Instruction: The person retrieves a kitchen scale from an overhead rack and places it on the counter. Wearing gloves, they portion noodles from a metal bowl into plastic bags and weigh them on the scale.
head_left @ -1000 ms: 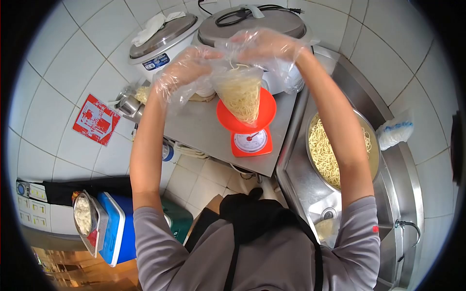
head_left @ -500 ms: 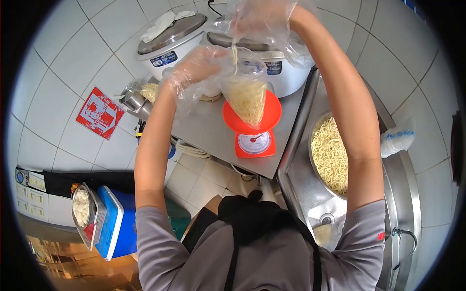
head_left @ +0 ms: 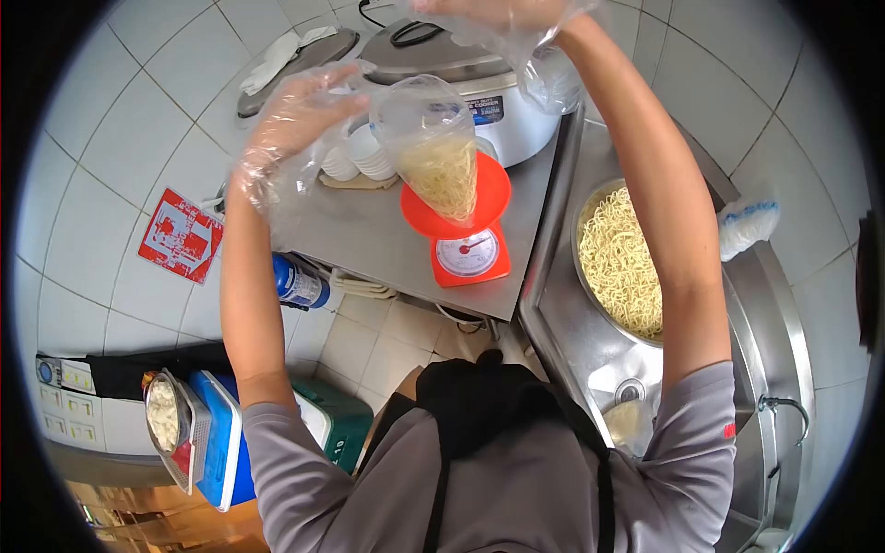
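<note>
A clear plastic bag of noodles (head_left: 441, 175) rests on the red pan (head_left: 489, 198) of a small kitchen scale (head_left: 470, 256), its mouth standing up. To the left of the bag is my left hand (head_left: 300, 111), in a loose clear plastic glove, fingers apart and nothing in them. My right hand (head_left: 502, 13), also gloved, is raised above the rice cooker at the top edge; the frame cuts off part of it, so its grip is unclear. A large metal bowl of noodles (head_left: 622, 267) sits below my right forearm.
A large cooker (head_left: 525, 115) and a second lidded one (head_left: 300, 69) with a white cloth stand behind. White bowls (head_left: 371, 152) are stacked on the steel table (head_left: 355, 226). At right are the sink (head_left: 599, 373) and a white bag (head_left: 747, 226); a blue-lidded box (head_left: 218, 433) is lower left.
My left hand has moved left, away from the bag. My right hand has risen to the frame's top edge, and the noodle strand that hung over the bag no longer shows.
</note>
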### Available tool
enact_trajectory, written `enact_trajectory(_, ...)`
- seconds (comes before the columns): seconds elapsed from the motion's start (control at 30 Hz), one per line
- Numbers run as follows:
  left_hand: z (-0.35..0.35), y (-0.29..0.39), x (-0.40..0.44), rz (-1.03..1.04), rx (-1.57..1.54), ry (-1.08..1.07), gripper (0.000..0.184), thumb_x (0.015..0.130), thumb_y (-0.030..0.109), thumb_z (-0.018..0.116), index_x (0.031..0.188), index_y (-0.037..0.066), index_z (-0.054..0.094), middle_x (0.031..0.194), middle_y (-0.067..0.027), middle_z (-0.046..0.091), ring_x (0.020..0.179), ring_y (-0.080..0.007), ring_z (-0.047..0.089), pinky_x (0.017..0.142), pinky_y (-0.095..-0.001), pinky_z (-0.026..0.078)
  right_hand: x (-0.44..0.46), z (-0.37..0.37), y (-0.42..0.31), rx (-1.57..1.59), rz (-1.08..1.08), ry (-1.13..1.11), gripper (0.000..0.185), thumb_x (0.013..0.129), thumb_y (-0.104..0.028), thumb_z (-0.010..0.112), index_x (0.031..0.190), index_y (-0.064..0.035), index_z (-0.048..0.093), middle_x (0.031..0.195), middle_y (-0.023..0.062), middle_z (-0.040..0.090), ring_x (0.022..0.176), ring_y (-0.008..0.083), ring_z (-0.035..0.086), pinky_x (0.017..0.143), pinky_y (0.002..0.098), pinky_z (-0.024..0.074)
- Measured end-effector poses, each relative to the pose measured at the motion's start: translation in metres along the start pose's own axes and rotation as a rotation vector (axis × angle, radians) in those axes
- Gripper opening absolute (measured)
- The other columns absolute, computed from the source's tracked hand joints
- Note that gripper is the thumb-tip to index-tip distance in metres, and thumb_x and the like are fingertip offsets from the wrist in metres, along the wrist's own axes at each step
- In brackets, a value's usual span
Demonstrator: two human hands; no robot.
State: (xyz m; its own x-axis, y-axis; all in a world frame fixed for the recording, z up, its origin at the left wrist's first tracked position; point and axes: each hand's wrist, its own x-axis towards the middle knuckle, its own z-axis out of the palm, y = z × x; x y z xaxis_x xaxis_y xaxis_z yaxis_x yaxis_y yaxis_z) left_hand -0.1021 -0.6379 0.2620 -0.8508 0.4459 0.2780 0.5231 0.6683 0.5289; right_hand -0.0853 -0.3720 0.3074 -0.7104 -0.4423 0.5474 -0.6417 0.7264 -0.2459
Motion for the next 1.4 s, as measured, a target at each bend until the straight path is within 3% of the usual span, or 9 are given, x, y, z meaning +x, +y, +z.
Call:
enact_trajectory(0.37,0.006,0.075,-0.023,0.132,0.071,0.106,0.056,0.077,0.036,0.066,0.124,0.009,0.052,0.124,-0.0114,0.053,0.109,-0.0215,0.052,0.095,-0.0355,0.039,-0.007,0.013,0.02,-0.066,-0.071,0.033,0.059,0.086,-0.06,0.031,0.122,-0.0196,0.054,0.132,0.0101,0.044,0.135,0.0333,0.011,0.112,0.0341,-0.0013)
enact_trajectory(0.57,0.018,0.09,-0.018,0.252,0.107,0.099,0.05,0.078,0.034,0.066,0.119,0.007,0.056,0.115,-0.0125,0.057,0.1,-0.0207,0.055,0.091,-0.0343,0.041,-0.045,-0.005,-0.019,0.33,0.245,0.401,0.079,0.075,-0.042,0.067,0.136,-0.0072,0.031,0.113,0.0204,0.057,0.112,0.0297,0.05,0.099,0.0353,0.0341)
enact_trajectory(0.67,0.007,0.06,-0.014,0.345,0.329,0.197,0.041,0.081,0.026,0.064,0.117,0.008,0.056,0.122,-0.0112,0.05,0.102,-0.0209,0.053,0.087,-0.0329,0.044,-0.043,0.003,-0.004,0.098,0.216,0.65,0.058,0.074,-0.044,0.063,0.115,-0.0046,0.053,0.095,0.0203,0.064,0.092,0.0282,0.061,0.083,0.0376,0.0453)
enact_trajectory(0.77,0.0,0.016,-0.021,0.27,0.339,0.235,0.044,0.078,0.025,0.067,0.117,0.009,0.055,0.119,-0.0119,0.05,0.1,-0.0221,0.053,0.084,-0.0346,0.045,-0.043,0.034,0.036,0.058,0.09,0.616,0.071,0.069,-0.069,0.053,0.087,-0.0013,0.068,0.085,0.0239,0.064,0.086,0.0302,0.062,0.076,0.0404,0.0458)
enact_trajectory(0.83,0.012,0.015,-0.034,0.224,0.213,0.228,0.047,0.076,0.026,0.069,0.116,0.009,0.054,0.114,-0.0121,0.053,0.097,-0.0218,0.053,0.083,-0.035,0.045,-0.05,0.032,0.011,0.166,0.341,0.155,0.082,0.069,-0.074,0.05,0.103,-0.0003,0.06,0.082,0.0235,0.063,0.076,0.0293,0.063,0.073,0.0398,0.0475)
enact_trajectory(0.87,0.023,0.015,-0.041,0.195,0.145,0.217,0.048,0.075,0.026,0.07,0.116,0.009,0.053,0.111,-0.0122,0.054,0.095,-0.0217,0.053,0.083,-0.0352,0.045,-0.051,0.029,-0.003,0.204,0.447,-0.089,0.088,0.07,-0.073,0.05,0.12,-0.0006,0.053,0.08,0.0217,0.064,0.067,0.0256,0.063,0.067,0.0381,0.0493)
enact_trajectory(1.03,0.065,-0.018,-0.032,0.118,0.306,-0.037,0.031,0.072,0.021,0.071,0.092,0.004,0.056,0.097,-0.0112,0.057,0.078,-0.0157,0.055,0.067,-0.0278,0.045,-0.017,0.124,0.029,-0.377,0.072,-0.32,0.04,0.073,-0.041,0.057,0.081,-0.003,0.068,0.066,0.018,0.062,0.064,0.0295,0.061,0.064,0.0374,0.0477)
enact_trajectory(1.2,0.041,-0.05,-0.038,-0.005,-0.616,0.139,0.019,0.074,0.015,0.065,0.067,0.003,0.052,0.075,-0.001,0.057,0.061,-0.0048,0.048,0.053,-0.0234,0.039,0.016,0.106,-0.012,0.346,0.268,-0.022,0.023,0.072,-0.02,0.061,0.079,0.0013,0.065,0.064,0.0176,0.061,0.058,0.0292,0.058,0.062,0.0359,0.0468)
enact_trajectory(1.4,0.02,-0.066,-0.038,-0.086,-0.305,0.504,0.017,0.073,0.01,0.059,0.063,0.007,0.045,0.06,0.0056,0.046,0.059,-0.0026,0.041,0.051,-0.0216,0.036,0.059,0.125,-0.08,0.396,0.034,-0.018,0.028,0.076,-0.02,0.062,0.095,-0.0001,0.064,0.079,0.0148,0.064,0.07,0.0197,0.06,0.068,0.0311,0.0469)
